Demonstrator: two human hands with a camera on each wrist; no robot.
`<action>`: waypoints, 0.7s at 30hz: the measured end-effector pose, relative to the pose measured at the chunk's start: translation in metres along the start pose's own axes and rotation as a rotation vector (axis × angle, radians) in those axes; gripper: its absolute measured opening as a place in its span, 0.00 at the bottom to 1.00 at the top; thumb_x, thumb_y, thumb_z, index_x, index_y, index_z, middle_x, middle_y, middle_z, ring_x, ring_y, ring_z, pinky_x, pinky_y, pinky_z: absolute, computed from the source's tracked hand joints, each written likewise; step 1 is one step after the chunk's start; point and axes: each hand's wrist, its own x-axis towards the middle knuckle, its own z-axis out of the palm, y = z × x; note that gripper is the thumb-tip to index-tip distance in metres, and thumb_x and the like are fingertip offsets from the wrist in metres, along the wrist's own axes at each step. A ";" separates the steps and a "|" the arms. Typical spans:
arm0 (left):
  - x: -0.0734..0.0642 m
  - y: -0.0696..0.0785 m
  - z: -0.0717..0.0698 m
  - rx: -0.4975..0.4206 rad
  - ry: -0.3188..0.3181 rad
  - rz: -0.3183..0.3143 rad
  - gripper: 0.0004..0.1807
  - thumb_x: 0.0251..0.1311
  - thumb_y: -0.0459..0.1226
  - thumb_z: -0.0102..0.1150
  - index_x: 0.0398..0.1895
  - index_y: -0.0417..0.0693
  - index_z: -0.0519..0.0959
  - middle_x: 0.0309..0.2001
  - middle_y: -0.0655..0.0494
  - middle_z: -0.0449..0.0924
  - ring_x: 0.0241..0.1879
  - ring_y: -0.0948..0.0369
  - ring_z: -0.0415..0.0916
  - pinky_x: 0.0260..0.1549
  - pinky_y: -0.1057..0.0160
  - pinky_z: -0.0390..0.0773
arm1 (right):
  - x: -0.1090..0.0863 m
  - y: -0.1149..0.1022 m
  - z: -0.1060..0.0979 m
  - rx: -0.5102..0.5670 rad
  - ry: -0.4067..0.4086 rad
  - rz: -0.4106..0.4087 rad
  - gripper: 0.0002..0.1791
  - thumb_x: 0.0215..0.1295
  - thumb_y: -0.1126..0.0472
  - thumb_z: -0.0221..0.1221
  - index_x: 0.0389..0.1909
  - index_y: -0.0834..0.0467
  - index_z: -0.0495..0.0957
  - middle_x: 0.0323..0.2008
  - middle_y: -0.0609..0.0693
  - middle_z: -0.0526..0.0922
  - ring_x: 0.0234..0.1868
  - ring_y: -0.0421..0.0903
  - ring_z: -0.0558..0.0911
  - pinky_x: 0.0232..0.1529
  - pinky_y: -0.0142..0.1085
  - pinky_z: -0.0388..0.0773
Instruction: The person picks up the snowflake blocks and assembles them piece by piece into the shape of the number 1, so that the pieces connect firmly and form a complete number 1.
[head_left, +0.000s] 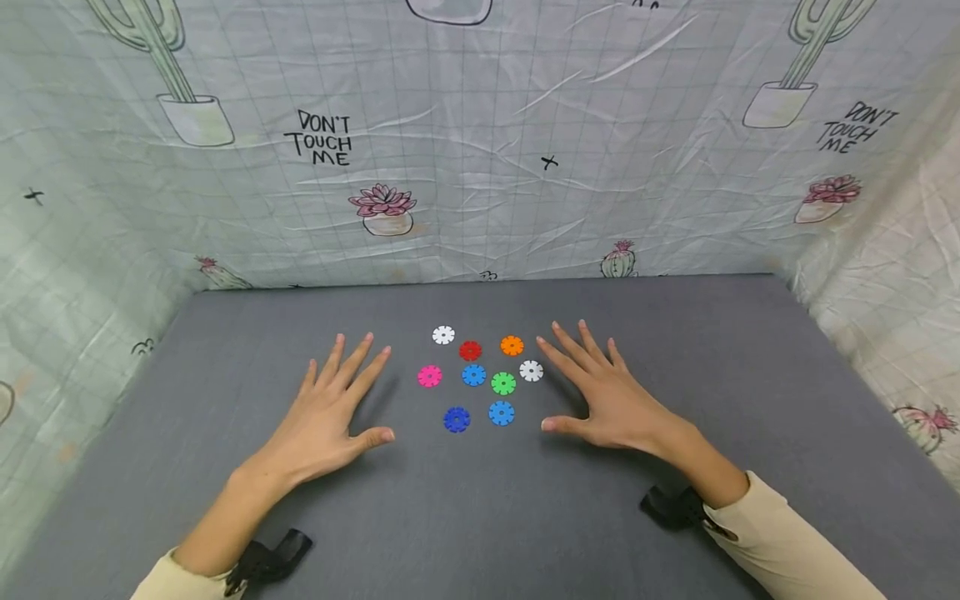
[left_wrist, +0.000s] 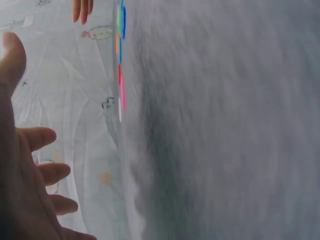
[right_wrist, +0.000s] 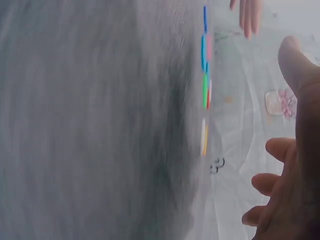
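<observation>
Several flat notched discs lie loosely grouped on the grey table [head_left: 480, 517]. At the group's left is a pink disc [head_left: 430, 377], with a white disc [head_left: 443, 335] behind it. A red disc [head_left: 470, 351], an orange disc [head_left: 512, 345], a green disc [head_left: 503, 383] and light blue discs [head_left: 474, 375] are among them. Nearest the front lies a dark blue disc [head_left: 457, 419]. My left hand [head_left: 322, 421] hovers left of the discs, fingers spread, holding nothing. On the other side my right hand [head_left: 611, 400] is likewise spread above the table, close to the second white disc [head_left: 531, 371].
A pale cloth [head_left: 465, 108] printed with cacti and lettering hangs behind the table and along both sides. Black straps [head_left: 270, 557] with small devices sit at both wrists, beside cream sleeves [head_left: 787, 542].
</observation>
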 end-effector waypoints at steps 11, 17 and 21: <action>0.010 0.033 0.015 -0.275 0.153 0.009 0.33 0.58 0.46 0.66 0.65 0.44 0.69 0.67 0.49 0.63 0.68 0.50 0.55 0.60 0.43 0.61 | 0.007 -0.023 0.009 0.239 0.133 -0.093 0.39 0.58 0.40 0.63 0.68 0.48 0.66 0.67 0.47 0.66 0.69 0.49 0.60 0.62 0.58 0.58; 0.019 0.048 0.024 -0.384 0.147 0.009 0.23 0.57 0.39 0.67 0.55 0.43 0.76 0.58 0.51 0.73 0.58 0.55 0.67 0.55 0.51 0.68 | 0.014 -0.031 0.020 0.388 0.138 -0.083 0.28 0.57 0.49 0.68 0.58 0.53 0.76 0.55 0.43 0.76 0.56 0.44 0.71 0.55 0.46 0.69; 0.025 0.057 0.031 -0.494 0.095 -0.063 0.20 0.56 0.37 0.68 0.51 0.44 0.78 0.48 0.54 0.77 0.44 0.57 0.73 0.42 0.58 0.75 | 0.018 -0.033 0.027 0.434 0.116 -0.069 0.24 0.57 0.51 0.68 0.54 0.53 0.79 0.48 0.44 0.79 0.45 0.42 0.74 0.41 0.37 0.73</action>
